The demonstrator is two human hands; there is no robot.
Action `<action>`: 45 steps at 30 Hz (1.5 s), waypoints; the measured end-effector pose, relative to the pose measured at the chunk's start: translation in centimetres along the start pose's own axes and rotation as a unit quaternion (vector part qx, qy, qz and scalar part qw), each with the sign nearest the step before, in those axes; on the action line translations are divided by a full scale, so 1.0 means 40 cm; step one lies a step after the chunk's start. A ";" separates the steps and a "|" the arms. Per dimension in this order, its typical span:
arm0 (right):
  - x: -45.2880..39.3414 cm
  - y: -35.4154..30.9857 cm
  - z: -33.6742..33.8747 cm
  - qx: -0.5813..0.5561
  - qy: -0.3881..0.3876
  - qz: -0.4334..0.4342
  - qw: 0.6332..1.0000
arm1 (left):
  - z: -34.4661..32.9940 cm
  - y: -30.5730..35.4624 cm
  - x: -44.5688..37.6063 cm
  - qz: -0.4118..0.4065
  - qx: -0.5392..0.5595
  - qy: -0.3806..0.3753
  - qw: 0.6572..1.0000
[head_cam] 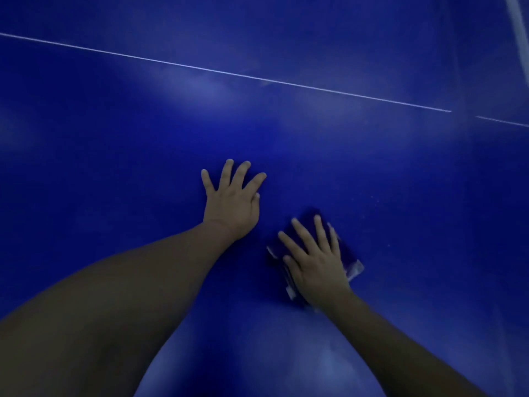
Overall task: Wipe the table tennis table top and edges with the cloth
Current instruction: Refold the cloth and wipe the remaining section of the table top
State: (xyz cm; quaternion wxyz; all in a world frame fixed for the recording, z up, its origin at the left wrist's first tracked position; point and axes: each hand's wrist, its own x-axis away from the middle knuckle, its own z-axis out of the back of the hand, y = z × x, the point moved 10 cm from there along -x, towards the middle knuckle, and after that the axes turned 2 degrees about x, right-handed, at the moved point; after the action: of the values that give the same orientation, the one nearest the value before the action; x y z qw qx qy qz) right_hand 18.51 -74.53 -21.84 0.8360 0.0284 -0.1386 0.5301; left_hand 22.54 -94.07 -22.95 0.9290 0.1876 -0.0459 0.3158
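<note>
The left hand is lying flat on the blue table, fingers spread apart. Just to its right and nearer, the right hand is pressing flat on the folded cloth, fingers straight and a little apart. A thin white line is running across the far side.

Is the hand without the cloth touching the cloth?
Apart. The head view shows the left hand flat on the blue table top, with a strip of bare table between it and the cloth under the right hand.
</note>
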 end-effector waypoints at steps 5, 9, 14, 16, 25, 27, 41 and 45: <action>-0.087 0.204 0.063 -0.023 0.021 -0.137 0.990 | 0.010 0.009 -0.037 0.032 -0.006 0.034 0.999; -0.316 0.288 0.110 -0.102 0.047 -0.279 0.954 | 0.007 0.010 -0.037 0.033 -0.002 0.030 0.999; -0.363 0.100 0.114 -0.027 0.059 -0.101 0.993 | 0.005 0.009 -0.037 0.037 -0.014 0.026 0.999; -0.264 0.075 0.095 -0.005 0.055 -0.025 0.998 | 0.004 0.005 -0.039 0.041 -0.015 0.023 0.999; -0.445 0.401 0.159 -0.086 0.055 -0.245 0.964 | -0.003 0.001 -0.042 0.047 -0.034 0.004 0.998; -0.569 0.382 0.182 -0.108 0.059 -0.248 0.961 | -0.007 -0.002 -0.042 0.050 -0.046 -0.001 0.998; -0.580 0.425 0.205 -0.081 0.066 -0.216 0.971 | -0.009 -0.003 -0.038 0.059 -0.055 -0.018 0.997; -0.780 0.361 0.242 -0.113 0.069 -0.222 0.966 | -0.008 -0.004 -0.041 0.063 -0.053 -0.018 0.996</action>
State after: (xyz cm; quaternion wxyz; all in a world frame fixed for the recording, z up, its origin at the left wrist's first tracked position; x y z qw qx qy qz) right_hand -8.81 -97.53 -22.14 0.9382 -0.0730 -0.1296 0.3124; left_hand 21.33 -95.00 -23.61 0.9148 0.1399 -0.0908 0.3678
